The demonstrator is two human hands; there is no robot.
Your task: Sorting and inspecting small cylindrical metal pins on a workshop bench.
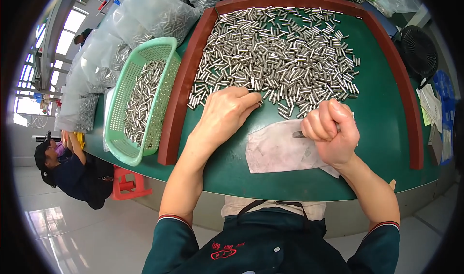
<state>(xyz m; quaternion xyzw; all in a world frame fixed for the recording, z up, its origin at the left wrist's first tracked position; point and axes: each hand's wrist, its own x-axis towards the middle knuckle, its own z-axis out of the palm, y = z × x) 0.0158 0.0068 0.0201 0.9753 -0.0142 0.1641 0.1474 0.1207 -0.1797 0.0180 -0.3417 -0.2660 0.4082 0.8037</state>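
A broad heap of short, shiny metal pins (285,56) covers the far part of the green table (377,119). My left hand (224,112) is at the heap's near edge, fingers closed, with a pin (261,102) at the fingertips. To its right, my right hand (331,129) makes a fist around a grey metal piece; a flat, dark end (298,134) sticks out on the left. The fist covers the rest, so its kind cannot be told. Beneath the right hand lies a stained whitish cloth (275,150).
Dark red rails (186,80) border the table's work area. Left of them stands a green plastic basket (166,56) of pins. Clear bags of pins (169,17) line the far left. A black fan (418,51) stands at right. Another person (72,172) sits by a red stool (130,184).
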